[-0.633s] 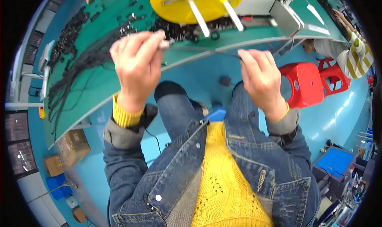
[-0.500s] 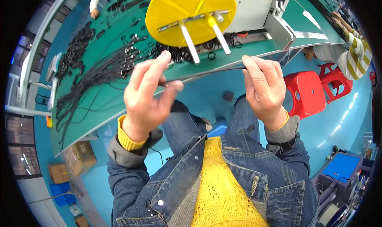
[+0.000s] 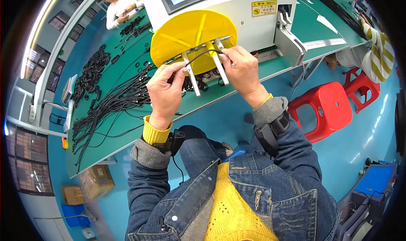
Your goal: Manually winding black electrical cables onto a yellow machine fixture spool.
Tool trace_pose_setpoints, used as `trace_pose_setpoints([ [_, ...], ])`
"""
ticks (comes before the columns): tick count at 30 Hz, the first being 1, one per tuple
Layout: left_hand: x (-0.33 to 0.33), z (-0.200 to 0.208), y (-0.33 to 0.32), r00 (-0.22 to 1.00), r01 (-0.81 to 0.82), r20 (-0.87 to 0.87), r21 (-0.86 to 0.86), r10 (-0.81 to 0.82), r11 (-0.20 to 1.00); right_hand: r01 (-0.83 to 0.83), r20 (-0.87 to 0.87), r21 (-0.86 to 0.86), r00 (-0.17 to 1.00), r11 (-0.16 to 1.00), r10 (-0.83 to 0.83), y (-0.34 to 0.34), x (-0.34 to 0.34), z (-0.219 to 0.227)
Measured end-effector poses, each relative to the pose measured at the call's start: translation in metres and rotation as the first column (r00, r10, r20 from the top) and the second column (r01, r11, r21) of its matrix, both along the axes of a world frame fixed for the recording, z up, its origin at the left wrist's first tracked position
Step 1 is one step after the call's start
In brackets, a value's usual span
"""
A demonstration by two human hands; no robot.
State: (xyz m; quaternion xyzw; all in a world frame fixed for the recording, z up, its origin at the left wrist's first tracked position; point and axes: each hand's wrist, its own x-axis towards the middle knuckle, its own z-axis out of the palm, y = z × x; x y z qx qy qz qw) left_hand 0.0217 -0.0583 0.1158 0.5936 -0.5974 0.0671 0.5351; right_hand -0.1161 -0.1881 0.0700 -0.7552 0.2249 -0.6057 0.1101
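Between your two hands (image 3: 166, 91) you have one cable (image 3: 198, 55); beyond them, one yellow disc (image 3: 186, 34); to their right, two red stools (image 3: 332, 103); lower left, two boxes (image 3: 97, 182).

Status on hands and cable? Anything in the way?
Left grip, right grip: both pinching black cable. Cable bowed upward between them. Yellow disc with pale rods behind it; contact unclear.

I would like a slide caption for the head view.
The left hand and right hand hold a black cable in front of a yellow disc.
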Motion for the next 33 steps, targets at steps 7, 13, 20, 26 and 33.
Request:
trace_pose_setpoints([
  [7,0.007,-0.009,-0.006,1.000,0.004,-0.029,-0.004,-0.004,1.000,0.037,-0.050,0.078,0.998,0.996,-0.033,-0.006,0.008,-0.004],
  [13,0.015,-0.017,-0.011,0.999,-0.019,-0.030,-0.001,0.019,1.000,0.046,-0.030,0.075,0.999,0.996,-0.043,0.000,-0.020,-0.031],
  [20,0.025,-0.023,-0.008,0.989,0.011,-0.147,-0.034,-0.016,0.999,0.105,-0.155,0.424,0.987,0.900,-0.042,0.024,-0.087,-0.070],
  [26,0.020,-0.027,0.001,0.996,-0.031,-0.088,-0.014,0.030,0.999,0.102,-0.172,0.557,0.985,0.824,-0.005,0.044,-0.107,-0.079],
  [33,0.016,0.001,0.019,0.984,-0.082,0.154,-0.068,0.092,0.994,0.022,-0.130,0.570,0.989,0.821,0.064,0.050,-0.105,-0.079],
])
